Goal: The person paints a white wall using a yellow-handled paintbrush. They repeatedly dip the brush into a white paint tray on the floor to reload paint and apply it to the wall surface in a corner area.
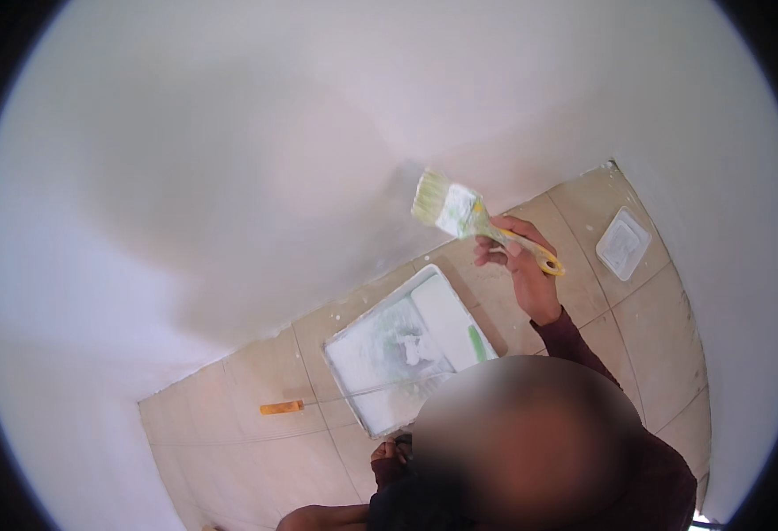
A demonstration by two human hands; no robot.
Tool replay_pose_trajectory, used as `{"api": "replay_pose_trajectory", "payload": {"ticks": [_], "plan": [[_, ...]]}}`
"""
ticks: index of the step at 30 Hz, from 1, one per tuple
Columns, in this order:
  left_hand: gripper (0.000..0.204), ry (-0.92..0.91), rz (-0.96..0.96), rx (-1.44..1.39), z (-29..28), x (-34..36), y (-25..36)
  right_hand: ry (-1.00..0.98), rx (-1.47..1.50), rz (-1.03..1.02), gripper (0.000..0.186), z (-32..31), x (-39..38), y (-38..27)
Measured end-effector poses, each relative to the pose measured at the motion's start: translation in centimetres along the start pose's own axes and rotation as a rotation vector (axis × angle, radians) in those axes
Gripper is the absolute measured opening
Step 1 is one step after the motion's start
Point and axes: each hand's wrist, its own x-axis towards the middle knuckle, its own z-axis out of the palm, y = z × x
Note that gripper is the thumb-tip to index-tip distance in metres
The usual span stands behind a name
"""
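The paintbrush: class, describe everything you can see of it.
The paintbrush is wide, with pale yellowish bristles, a broad band smeared white and green, and a paint-marked handle edged in yellow. It slants, bristles toward the picture's upper left, the right hand gripping its handle. Whether the bristles touch the pale wall is unclear.

Floor: beige, tiled, white-flecked in places. On it, a white tray, smeared inside; well apart to its right, a small white container (squarish, corners rounded).
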Motion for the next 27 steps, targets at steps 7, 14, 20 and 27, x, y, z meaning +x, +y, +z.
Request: {"api": "replay_pose_trajectory", "payload": {"ticks": [7, 14, 20, 27], "plan": [[0.045, 0.049, -0.01, 0.025, -0.2, 0.2, -0.3, 0.097, -0.161, -0.171, 0.029, -1.7, 3.7, -0.6], [0.045, 0.063, 0.005, 0.082, 0.1, -0.5, 0.7, 0.287, -0.216, -0.246, 0.033, -7.3, 6.6, -1.3], [0.047, 0.062, -0.01, 0.067, -0.2, -0.3, 0.0, 0.409, -0.357, -0.353, 0.029, -6.8, 6.6, -1.8], [0.047, 0.043, -0.038, 0.136, 0.9, -1.6, 3.3, 0.127, -0.655, -0.5, 0.04, -0.4, 4.5, 2.3]]}}
